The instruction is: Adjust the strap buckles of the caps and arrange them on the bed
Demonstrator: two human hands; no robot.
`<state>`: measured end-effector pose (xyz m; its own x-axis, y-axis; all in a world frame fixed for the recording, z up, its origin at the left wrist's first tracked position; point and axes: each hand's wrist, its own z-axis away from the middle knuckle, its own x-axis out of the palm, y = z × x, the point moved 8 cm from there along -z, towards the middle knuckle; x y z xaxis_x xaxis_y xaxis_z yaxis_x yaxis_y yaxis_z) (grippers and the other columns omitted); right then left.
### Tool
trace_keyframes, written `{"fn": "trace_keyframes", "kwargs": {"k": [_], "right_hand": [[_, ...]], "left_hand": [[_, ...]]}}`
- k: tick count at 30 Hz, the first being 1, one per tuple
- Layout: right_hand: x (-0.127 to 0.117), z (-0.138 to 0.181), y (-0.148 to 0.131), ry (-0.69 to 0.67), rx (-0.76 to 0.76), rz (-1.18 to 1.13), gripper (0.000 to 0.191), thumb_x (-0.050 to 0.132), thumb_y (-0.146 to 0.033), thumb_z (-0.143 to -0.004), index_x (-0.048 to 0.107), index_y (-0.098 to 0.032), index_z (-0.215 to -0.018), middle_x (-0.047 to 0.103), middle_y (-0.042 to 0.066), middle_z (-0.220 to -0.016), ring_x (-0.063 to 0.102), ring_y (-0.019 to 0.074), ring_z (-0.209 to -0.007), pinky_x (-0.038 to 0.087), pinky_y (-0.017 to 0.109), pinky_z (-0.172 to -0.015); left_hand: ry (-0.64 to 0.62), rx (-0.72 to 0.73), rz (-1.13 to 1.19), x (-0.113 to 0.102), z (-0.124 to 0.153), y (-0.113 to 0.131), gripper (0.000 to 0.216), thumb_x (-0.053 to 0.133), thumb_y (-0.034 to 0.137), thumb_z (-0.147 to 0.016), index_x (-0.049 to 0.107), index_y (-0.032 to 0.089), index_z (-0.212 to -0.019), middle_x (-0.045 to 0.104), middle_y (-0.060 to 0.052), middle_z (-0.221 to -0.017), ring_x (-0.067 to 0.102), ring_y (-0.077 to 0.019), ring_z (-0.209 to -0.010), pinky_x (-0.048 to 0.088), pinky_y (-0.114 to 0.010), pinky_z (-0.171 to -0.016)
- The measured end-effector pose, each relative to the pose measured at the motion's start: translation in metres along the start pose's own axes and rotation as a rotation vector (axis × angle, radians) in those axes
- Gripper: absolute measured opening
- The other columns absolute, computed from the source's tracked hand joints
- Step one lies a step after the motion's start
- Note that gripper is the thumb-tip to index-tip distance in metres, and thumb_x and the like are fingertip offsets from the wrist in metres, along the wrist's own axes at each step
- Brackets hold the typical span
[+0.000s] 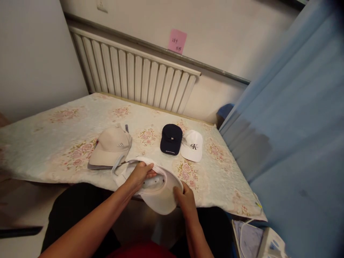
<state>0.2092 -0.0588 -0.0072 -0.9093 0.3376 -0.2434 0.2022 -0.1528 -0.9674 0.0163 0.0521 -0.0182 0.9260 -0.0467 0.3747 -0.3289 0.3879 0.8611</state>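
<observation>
A white baseball cap (158, 199) is held between my hands over the near edge of the bed, its inside and the underside of its brim turned up towards me. My left hand (141, 174) pinches the rim of the crown, fingers partly inside. On the right, the edge of the brim is gripped by my right hand (183, 195). Just left of the held cap sits a beige cap (111, 143) with a small stripe logo, resting on a greyish brim below it. Farther back, a black cap (171, 139) touches a white cap (192, 146) with black letters.
The caps lie on a flowered bedspread (150, 118). A radiator (134, 73) runs along the wall behind, with a pink note (177, 41) above it. A blue curtain (290, 118) hangs at the right. Low at right are a box (272, 243) and a white cable (242, 233).
</observation>
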Motion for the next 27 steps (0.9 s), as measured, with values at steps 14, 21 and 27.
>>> {"fn": "trace_keyframes", "kwargs": {"k": [14, 21, 27], "right_hand": [[0.045, -0.008, -0.050, -0.062, -0.460, 0.750, 0.025, 0.049, -0.016, -0.081, 0.063, -0.019, -0.102, 0.069, 0.008, -0.093, 0.062, 0.0212, -0.086, 0.042, 0.029, -0.075], [0.048, -0.006, -0.045, -0.050, -0.463, 0.797, 0.018, 0.044, -0.013, -0.080, 0.060, -0.020, -0.083, 0.064, 0.002, -0.077, 0.058, 0.0154, -0.072, 0.034, 0.024, -0.063], [0.044, -0.007, -0.043, -0.033, -0.426, 0.767, 0.015, 0.046, -0.016, -0.081, 0.061, -0.020, -0.082, 0.064, 0.001, -0.074, 0.057, 0.0147, -0.068, 0.034, 0.023, -0.061]], "left_hand": [[-0.110, 0.018, -0.160, 0.033, 0.020, -0.011, 0.008, 0.073, 0.014, -0.061, 0.065, 0.013, -0.062, 0.065, -0.001, -0.055, 0.056, -0.0119, -0.049, 0.045, -0.022, -0.053], [-0.139, 0.007, -0.048, 0.020, 0.014, -0.011, 0.015, 0.076, 0.018, -0.059, 0.068, 0.012, -0.070, 0.069, -0.003, -0.067, 0.061, -0.0127, -0.060, 0.048, -0.023, -0.060], [-0.156, 0.040, 0.059, 0.012, 0.005, -0.004, 0.019, 0.077, 0.017, -0.059, 0.066, 0.012, -0.072, 0.067, -0.002, -0.067, 0.060, -0.0106, -0.059, 0.048, -0.021, -0.059]]}}
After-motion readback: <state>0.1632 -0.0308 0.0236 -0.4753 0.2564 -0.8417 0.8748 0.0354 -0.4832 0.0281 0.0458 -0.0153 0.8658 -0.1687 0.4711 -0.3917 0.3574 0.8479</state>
